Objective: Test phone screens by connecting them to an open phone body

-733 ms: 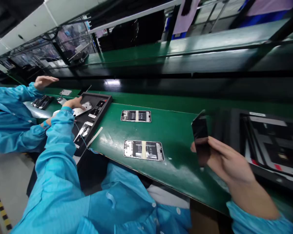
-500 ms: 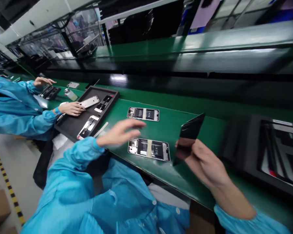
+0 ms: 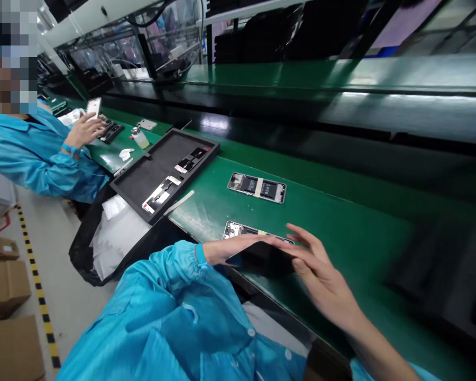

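Observation:
A dark, glossy phone screen point(image 3: 262, 260) is tilted above the bench edge, held between both my hands. My left hand point(image 3: 238, 246) lies along its upper edge, fingers stretched toward the right; its thumb is hidden. At the screen's right end, my right hand point(image 3: 321, 278) grips with thumb and fingers. Just behind lies an opened phone body point(image 3: 238, 230), partly covered by my hands and the screen. Farther back, a second opened phone body point(image 3: 257, 187) shows its black battery with a pale strip across it.
A dark foam tray point(image 3: 143, 174) with several phone parts sits at the left. Past it are a liquid bottle point(image 3: 140, 137) and a co-worker's hand point(image 3: 83, 129) holding a white phone point(image 3: 94, 107). Blurred dark trays point(image 3: 440, 280) stand at the right.
The screen has come left and down in my right hand, and my left hand has moved onto it. The view shifted left. The co-worker's phone has left the foam tray.

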Demonstrator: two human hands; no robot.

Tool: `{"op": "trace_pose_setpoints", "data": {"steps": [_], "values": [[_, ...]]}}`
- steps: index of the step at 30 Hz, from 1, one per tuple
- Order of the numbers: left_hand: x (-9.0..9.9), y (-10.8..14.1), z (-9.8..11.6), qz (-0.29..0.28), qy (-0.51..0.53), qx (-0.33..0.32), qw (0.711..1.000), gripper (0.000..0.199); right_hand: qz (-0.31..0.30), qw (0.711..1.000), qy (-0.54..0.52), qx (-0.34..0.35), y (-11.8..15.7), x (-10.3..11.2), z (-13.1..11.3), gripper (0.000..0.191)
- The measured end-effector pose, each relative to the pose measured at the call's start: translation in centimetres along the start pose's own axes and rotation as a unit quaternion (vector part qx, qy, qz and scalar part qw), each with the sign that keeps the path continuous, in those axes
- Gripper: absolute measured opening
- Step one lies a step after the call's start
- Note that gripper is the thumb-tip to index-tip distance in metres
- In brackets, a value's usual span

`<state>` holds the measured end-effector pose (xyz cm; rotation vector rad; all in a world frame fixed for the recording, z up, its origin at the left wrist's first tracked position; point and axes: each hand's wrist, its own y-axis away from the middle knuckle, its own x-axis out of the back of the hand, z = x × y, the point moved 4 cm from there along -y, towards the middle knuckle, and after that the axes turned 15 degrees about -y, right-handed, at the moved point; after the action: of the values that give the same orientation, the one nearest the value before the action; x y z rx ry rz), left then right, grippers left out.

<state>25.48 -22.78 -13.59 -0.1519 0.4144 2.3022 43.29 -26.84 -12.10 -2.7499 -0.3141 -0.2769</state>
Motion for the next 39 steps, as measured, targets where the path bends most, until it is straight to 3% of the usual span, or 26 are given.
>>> {"op": "trace_pose_setpoints", "data": {"steps": [3, 7, 9, 11, 14, 17, 21, 23, 25, 27, 29, 31, 33, 36, 39], "values": [[-0.3, -0.2, -0.1, -0.046, 0.039, -0.008, 0.998, 0.053, 0.0, 0.999, 0.039, 0.029, 0.2, -0.8, -0.8, 0.031], [-0.1, -0.6, -0.9, -0.035, 0.122, -0.023, 0.992, 0.056, 0.02, 0.997, 0.048, 0.051, 0.3, -1.0, -2.0, 0.03], [0.7, -0.5, -0.9, 0.001, 0.14, -0.033, 0.99, 0.057, 0.046, 0.997, 0.049, 0.043, 0.3, -0.3, -2.3, 0.032], [2.1, -0.3, -0.6, 0.073, 0.127, -0.048, 0.988, 0.058, 0.059, 0.997, 0.045, 0.011, 0.2, 0.7, -2.2, 0.039], [5.0, 0.4, -0.1, 0.174, 0.046, -0.059, 0.982, 0.062, 0.035, 0.996, 0.029, -0.08, 0.0, 2.7, -0.8, 0.052], [7.5, 1.1, 0.0, 0.231, -0.079, -0.045, 0.969, 0.057, 0.039, 0.984, 0.016, -0.174, -0.1, 4.8, 1.4, 0.059], [8.9, 1.7, 0.0, 0.246, -0.254, -0.041, 0.934, 0.038, 0.083, 0.958, 0.022, -0.273, 0.0, 6.8, 4.2, 0.041], [8.7, 1.7, 0.3, 0.239, -0.336, -0.051, 0.909, 0.03, 0.073, 0.946, 0.04, -0.314, 0.3, 7.3, 5.0, 0.023], [8.3, 1.7, 0.5, 0.229, -0.393, -0.061, 0.889, 0.026, 0.048, 0.94, 0.091, -0.326, 0.5, 7.7, 5.3, 0.018], [7.8, 1.7, 0.6, 0.222, -0.411, -0.068, 0.881, 0.024, 0.042, 0.939, 0.19, -0.282, 0.4, 7.8, 4.8, 0.031], [7.5, 1.6, 0.7, 0.215, -0.404, -0.069, 0.886, 0.024, 0.046, 0.94, 0.288, -0.176, -0.4, 7.0, 3.6, 0.046], [7.2, 1.6, 0.7, 0.207, -0.385, -0.068, 0.897, 0.026, 0.029, 0.948, 0.314, -0.05, -1.4, 4.7, 2.2, 0.051], [6.9, 1.5, 0.8, 0.201, -0.361, -0.073, 0.908, 0.028, -0.021, 0.961, 0.272, 0.035, -2.6, 1.5, 1.6, 0.047], [6.6, 1.6, 1.0, 0.199, -0.348, -0.087, 0.912, 0.028, -0.086, 0.973, 0.201, 0.071, -4.1, -2.7, 2.1, 0.039], [6.9, 2.2, 0.8, 0.208, -0.369, -0.094, 0.901, 0.028, -0.092, 0.98, 0.161, 0.065, -4.7, -4.4, 3.3, 0.033]]}}
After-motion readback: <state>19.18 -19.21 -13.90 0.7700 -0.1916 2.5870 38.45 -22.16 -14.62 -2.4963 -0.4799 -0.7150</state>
